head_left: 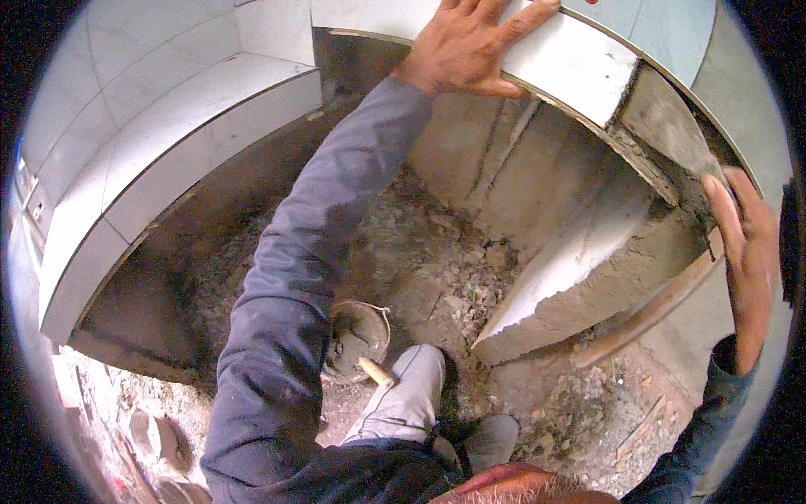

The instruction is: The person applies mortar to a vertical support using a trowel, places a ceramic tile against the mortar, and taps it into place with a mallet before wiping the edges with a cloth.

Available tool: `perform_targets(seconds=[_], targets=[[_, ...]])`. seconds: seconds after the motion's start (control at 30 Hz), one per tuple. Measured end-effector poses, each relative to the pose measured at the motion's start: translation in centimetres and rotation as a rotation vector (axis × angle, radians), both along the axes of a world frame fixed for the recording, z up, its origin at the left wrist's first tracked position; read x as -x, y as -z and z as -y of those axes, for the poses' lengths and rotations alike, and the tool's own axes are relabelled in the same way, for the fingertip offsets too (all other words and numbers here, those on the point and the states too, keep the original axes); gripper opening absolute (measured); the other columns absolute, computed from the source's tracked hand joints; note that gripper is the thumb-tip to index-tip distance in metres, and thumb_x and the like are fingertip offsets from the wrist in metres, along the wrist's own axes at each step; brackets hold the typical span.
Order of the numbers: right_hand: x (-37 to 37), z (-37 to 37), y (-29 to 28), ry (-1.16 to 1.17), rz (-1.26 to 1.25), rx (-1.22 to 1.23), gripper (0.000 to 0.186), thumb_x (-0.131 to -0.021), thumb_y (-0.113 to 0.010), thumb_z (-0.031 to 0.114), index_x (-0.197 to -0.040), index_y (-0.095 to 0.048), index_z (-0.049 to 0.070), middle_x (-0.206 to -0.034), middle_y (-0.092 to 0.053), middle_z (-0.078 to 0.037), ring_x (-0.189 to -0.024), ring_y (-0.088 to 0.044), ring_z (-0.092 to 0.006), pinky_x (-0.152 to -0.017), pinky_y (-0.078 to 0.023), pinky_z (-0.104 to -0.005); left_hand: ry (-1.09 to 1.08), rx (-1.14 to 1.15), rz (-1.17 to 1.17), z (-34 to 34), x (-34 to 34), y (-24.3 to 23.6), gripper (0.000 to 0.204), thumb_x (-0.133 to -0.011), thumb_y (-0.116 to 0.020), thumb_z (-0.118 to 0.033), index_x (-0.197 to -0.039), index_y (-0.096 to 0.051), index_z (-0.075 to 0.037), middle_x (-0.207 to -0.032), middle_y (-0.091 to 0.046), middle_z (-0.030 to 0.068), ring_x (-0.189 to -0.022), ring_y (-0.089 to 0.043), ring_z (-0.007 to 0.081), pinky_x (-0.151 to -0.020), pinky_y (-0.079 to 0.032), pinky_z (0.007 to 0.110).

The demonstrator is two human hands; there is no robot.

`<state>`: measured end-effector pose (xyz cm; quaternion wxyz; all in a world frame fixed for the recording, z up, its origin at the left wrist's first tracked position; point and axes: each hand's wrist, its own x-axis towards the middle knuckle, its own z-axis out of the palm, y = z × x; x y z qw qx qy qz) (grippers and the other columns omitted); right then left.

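My left hand [470, 46] lies with its fingers spread on white tiles [579, 67] that cover the top of a ledge at the far side. At the ledge's right end, my right hand [745, 231] is wrapped round a trowel. The trowel's broad grey blade [667, 118] rests against the untiled top, just right of the last white tile. Its handle is mostly hidden by my fingers. Rough grey mortar [701, 202] shows beside the blade, below the ledge's broken edge.
A tiled ledge [180, 164] curves along the left. Below, rubble [466, 290] covers the floor around a bucket [382, 319] of grey mix with a wooden handle [378, 372] sticking out. A mortar-smeared panel [588, 286] slants at the right. Another bucket [151, 437] stands lower left.
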<state>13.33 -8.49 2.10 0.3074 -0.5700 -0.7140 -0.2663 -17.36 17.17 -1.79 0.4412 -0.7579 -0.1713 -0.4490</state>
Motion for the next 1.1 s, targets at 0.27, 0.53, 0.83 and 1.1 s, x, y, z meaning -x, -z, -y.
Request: perform_targets(seconds=[0.27, 0.53, 0.83, 1.1], targets=[[1.3, -0.8, -0.7, 0.081, 0.185, -0.034, 0.038, -0.098, -0.063, 0.043, -0.099, -0.071, 0.007, -0.085, -0.068, -0.021, -0.080, -0.068, -0.0410, -0.071, -0.051, -0.0459, -0.037, -0.025, 0.001, -0.6, 0.8, 0.3, 0.125, -0.062, -0.078, -0.073, -0.161, -0.031, -0.012, -0.152, -0.035, 0.0240, -0.144, -0.031, 0.0442, -0.123, -0.018, 0.060], [0.5, -1.1, -0.6, 0.075, 0.305, -0.155, 0.035, -0.099, -0.064, 0.040, -0.098, -0.070, 0.005, -0.076, -0.063, -0.019, -0.067, -0.063, -0.0359, -0.064, -0.047, -0.0424, -0.058, -0.022, 0.007, 0.5, 0.1, 0.3, 0.116, -0.068, -0.077, -0.068, -0.158, -0.034, -0.008, -0.147, -0.037, 0.0271, -0.142, -0.032, 0.0462, -0.121, -0.019, 0.062], [-0.7, 1.5, -1.9, 0.009, 0.324, -0.119, 0.037, -0.098, -0.065, 0.038, -0.102, -0.069, 0.002, -0.081, -0.065, -0.021, -0.074, -0.064, -0.0372, -0.070, -0.049, -0.0418, 0.073, -0.108, 0.010, -0.8, -0.5, -0.3, 0.119, -0.066, -0.071, -0.078, -0.159, -0.035, -0.011, -0.150, -0.039, 0.0217, -0.142, -0.035, 0.0419, -0.120, -0.023, 0.057], [-3.6, 13.6, 5.6, 0.382, -0.008, 0.139, 0.029, -0.092, -0.073, 0.026, -0.104, -0.069, 0.001, -0.084, -0.067, -0.021, -0.076, -0.066, -0.0367, -0.072, -0.050, -0.0433, 0.092, -0.030, -0.008, 2.4, -0.1, -0.3, 0.107, -0.077, -0.066, -0.077, -0.157, -0.039, -0.010, -0.151, -0.041, 0.0228, -0.141, -0.037, 0.0410, -0.120, -0.023, 0.057]])
